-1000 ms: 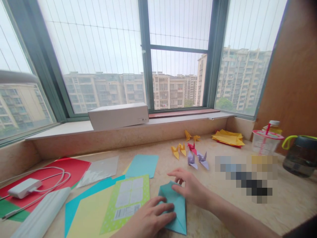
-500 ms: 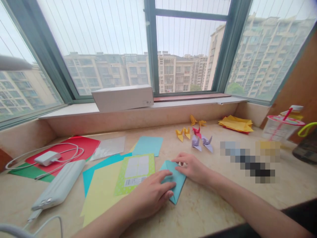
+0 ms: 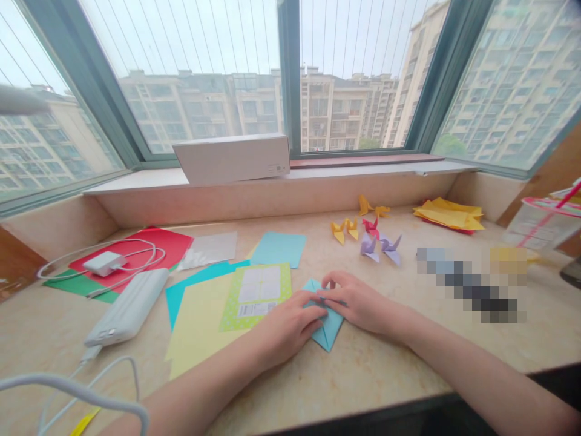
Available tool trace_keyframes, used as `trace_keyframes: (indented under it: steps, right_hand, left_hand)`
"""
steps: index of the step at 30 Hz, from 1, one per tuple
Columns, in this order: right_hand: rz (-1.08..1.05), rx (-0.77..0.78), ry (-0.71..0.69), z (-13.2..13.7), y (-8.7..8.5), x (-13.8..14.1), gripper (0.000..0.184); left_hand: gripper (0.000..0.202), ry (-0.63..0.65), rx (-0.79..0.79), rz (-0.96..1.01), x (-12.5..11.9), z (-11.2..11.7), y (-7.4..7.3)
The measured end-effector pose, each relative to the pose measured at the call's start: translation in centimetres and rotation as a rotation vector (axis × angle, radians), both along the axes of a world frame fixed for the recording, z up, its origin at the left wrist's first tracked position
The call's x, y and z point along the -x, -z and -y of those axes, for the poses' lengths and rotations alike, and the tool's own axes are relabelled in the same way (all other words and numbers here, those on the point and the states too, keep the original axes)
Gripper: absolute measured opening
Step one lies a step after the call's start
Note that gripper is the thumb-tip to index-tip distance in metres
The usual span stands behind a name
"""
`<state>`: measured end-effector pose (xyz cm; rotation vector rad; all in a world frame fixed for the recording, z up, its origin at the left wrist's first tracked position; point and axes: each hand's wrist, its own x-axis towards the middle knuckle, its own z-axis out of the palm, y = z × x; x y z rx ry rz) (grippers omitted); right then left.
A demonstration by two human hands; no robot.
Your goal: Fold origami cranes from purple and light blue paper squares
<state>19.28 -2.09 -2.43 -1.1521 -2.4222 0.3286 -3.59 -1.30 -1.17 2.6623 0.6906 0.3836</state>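
Observation:
A folded teal paper [image 3: 330,327] lies on the stone counter [image 3: 385,375] in front of me. My left hand [image 3: 285,327] presses on its left side with fingers curled and fingertips pinching the fold. Meeting it at the middle crease, my right hand [image 3: 358,303] covers the paper's upper right part, fingers closed on the paper. Only the top corner and the lower point of the paper show between the hands.
Loose coloured sheets [image 3: 204,315] and a green printed packet [image 3: 256,289] lie to the left. A white power bank [image 3: 129,306], charger with cable [image 3: 104,263] and white box [image 3: 233,157] are nearby. Several folded paper cranes [image 3: 370,233] and a yellow paper stack [image 3: 449,215] sit behind.
The view has tilted downward. Both hands have drawn together over the teal paper, which now shows a narrower, more folded shape with its point toward me.

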Motion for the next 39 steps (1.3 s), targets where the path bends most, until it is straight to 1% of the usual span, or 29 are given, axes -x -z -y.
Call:
trace_keyframes:
  steps: [3,7,11,14,16,18,23,26,28,34,36,39]
  right_hand:
    - [0.008,0.028,-0.012,0.5,-0.4,0.2,0.031]
    - [-0.012,0.095,-0.028,1.0,-1.3,-0.1,0.028]
    - [-0.052,0.165,-0.055,1.1,-1.7,-0.7,0.024]
    - [-0.07,0.213,-0.061,1.0,-1.7,-1.1,0.028]
    - [-0.064,0.229,-0.071,0.9,-1.8,-1.2,0.029]
    - [-0.044,0.224,-0.081,0.9,-1.9,-1.3,0.028]
    - [0.008,0.23,-0.113,1.0,-3.1,-2.3,0.026]
    - [0.025,0.228,-0.076,1.1,-3.7,-3.3,0.028]
    - [0.023,0.219,-0.051,1.1,-3.7,-3.8,0.027]
    - [0.106,0.194,-0.024,1.5,-2.8,-4.2,0.025]
    - [0.087,0.188,0.018,1.8,-2.8,-4.3,0.03]
    - [0.088,0.17,0.07,2.2,-3.0,-4.4,0.044]
  left_hand:
    - [0.023,-0.038,-0.044,0.036,-0.3,0.1,0.1]
    - [0.02,-0.074,-0.075,0.061,-0.2,0.1,0.0]
    - [0.021,-0.091,-0.04,0.049,0.0,-0.1,0.1]
    - [0.029,-0.099,-0.018,0.054,0.0,-0.2,0.1]
    - [0.031,-0.082,-0.044,0.048,-0.1,-0.2,0.0]
    - [0.027,-0.051,-0.086,0.017,-0.1,-0.2,0.0]
    - [0.027,-0.003,-0.17,-0.018,-0.1,-0.2,0.0]
    - [0.027,0.007,-0.191,-0.014,-0.1,-0.1,-0.2]
    - [0.027,0.01,-0.195,-0.014,-0.2,0.0,-0.3]
    - [0.028,-0.034,-0.178,-0.021,-0.5,0.3,-0.3]
    - [0.026,-0.052,-0.167,-0.013,-0.6,0.3,-0.2]
    - [0.025,-0.061,-0.161,-0.007,-0.7,0.4,0.0]
